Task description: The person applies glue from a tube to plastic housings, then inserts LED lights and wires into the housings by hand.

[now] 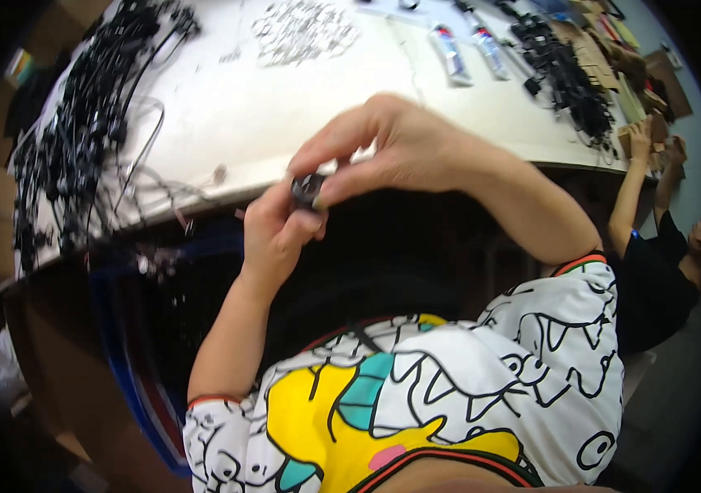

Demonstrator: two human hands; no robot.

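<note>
A small, round black part [308, 188] sits between my two hands at the table's front edge; its exact kind is too small and blurred to tell. My left hand [275, 228] grips it from below, with thumb and fingers closed round its lower side. From above and to the right, my right hand [392, 146] pinches the same part between thumb and fingertips. Both forearms are raised off the white table [202, 99], and the underside of the part is hidden by my fingers.
Tangled black cables [92, 131] cover the table's left end, with another black cable bundle [564, 82] at the right. Small whitish pieces [305, 33] lie at the back, near two tubes [451, 56]. A co-worker's arm [626, 201] reaches in at the far right.
</note>
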